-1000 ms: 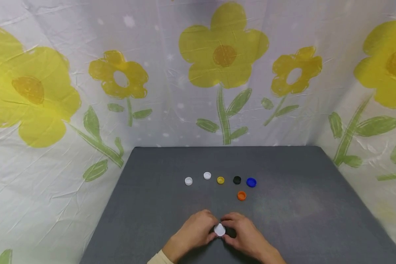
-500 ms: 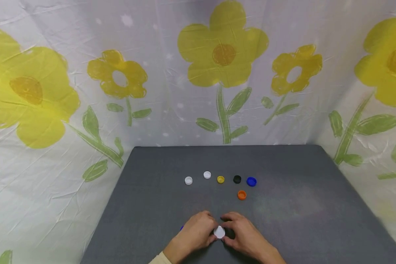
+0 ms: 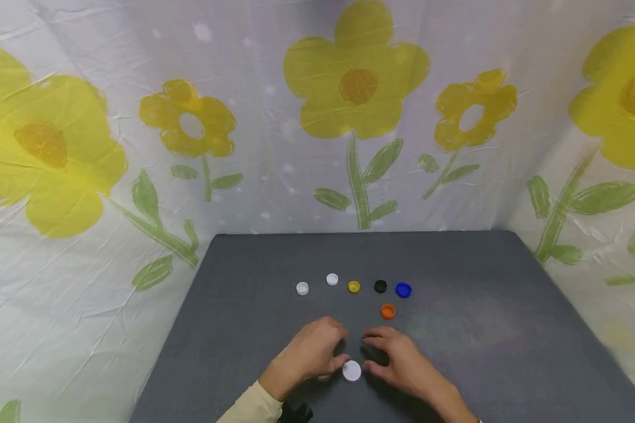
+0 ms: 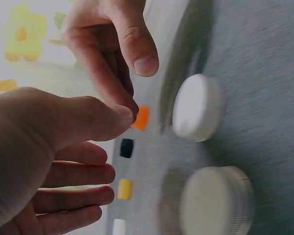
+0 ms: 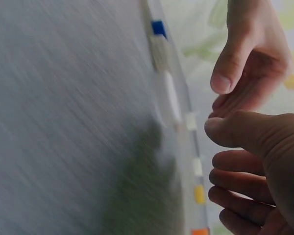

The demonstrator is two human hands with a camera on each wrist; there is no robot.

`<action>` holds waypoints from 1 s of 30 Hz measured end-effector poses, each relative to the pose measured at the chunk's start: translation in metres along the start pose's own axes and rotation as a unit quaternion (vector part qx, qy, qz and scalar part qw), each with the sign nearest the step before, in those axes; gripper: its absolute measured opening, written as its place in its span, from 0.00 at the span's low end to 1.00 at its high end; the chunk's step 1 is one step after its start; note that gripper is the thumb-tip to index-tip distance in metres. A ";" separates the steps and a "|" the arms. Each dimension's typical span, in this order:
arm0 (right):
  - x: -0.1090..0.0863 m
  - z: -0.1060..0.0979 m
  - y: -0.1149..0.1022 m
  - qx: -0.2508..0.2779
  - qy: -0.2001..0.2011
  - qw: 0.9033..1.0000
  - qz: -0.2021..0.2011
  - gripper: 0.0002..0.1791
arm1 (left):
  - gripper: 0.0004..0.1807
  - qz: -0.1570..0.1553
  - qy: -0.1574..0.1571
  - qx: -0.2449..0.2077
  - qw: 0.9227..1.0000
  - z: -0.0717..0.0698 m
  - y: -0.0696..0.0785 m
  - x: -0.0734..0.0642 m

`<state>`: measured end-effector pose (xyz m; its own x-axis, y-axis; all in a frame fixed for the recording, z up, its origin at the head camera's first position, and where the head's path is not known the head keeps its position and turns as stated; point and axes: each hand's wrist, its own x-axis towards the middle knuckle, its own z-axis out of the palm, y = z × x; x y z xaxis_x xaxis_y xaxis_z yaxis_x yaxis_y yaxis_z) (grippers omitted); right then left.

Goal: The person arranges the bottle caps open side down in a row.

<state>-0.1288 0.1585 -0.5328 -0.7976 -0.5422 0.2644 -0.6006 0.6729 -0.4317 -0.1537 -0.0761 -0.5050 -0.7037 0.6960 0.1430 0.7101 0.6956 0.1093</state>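
Observation:
A round white bottle cap (image 3: pixel 351 371) lies flat on the dark grey table (image 3: pixel 233 352) between the two hands. The left hand (image 3: pixel 309 352) hovers on its left, fingers loosely bent, thumb tip close by the cap's edge in the head view. On the other side the right hand (image 3: pixel 404 361) holds nothing, its thumb a small gap from the cap. The left wrist view has this white cap (image 4: pixel 196 107) and, nearer, an off-white cap with a ribbed side (image 4: pixel 215 200). That second cap (image 3: pixel 324 378) is mostly covered by the left hand in the head view.
Farther back lie two white caps (image 3: pixel 302 288) (image 3: pixel 332 279), a yellow cap (image 3: pixel 354 286), a black cap (image 3: pixel 380 286), a blue cap (image 3: pixel 403 289) and an orange cap (image 3: pixel 388 311). Another blue cap (image 5: pixel 158 28) shows in the right wrist view. A flower-printed curtain (image 3: pixel 275 176) surrounds the table.
Both hands have let go of the white cap, spread apart and shifted slightly away from the body. The cap, with a peaked white shape on top before, now shows a round top.

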 end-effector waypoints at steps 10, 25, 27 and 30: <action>0.018 -0.032 0.025 -0.052 0.084 0.995 0.005 0.18 | 0.16 0.018 0.054 0.052 0.997 -0.013 -0.008 0.037; 0.027 -0.051 0.050 -0.085 0.093 0.990 0.064 0.26 | 0.19 -0.002 0.019 0.026 0.999 -0.002 -0.007 0.089; 0.027 -0.050 0.054 -0.090 0.089 0.990 0.069 0.26 | 0.19 -0.007 0.016 0.021 1.000 0.004 -0.007 0.093; 0.028 -0.047 0.058 -0.093 0.082 0.989 0.076 0.25 | 0.18 -0.014 0.012 0.018 1.000 0.012 -0.007 0.099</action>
<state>-0.1885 0.2060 -0.5097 -0.8682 -0.3497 0.3521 -0.4615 0.8297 -0.3141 -0.2289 -0.0100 -0.5030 -0.7220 0.6723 0.1635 0.6888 0.7207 0.0783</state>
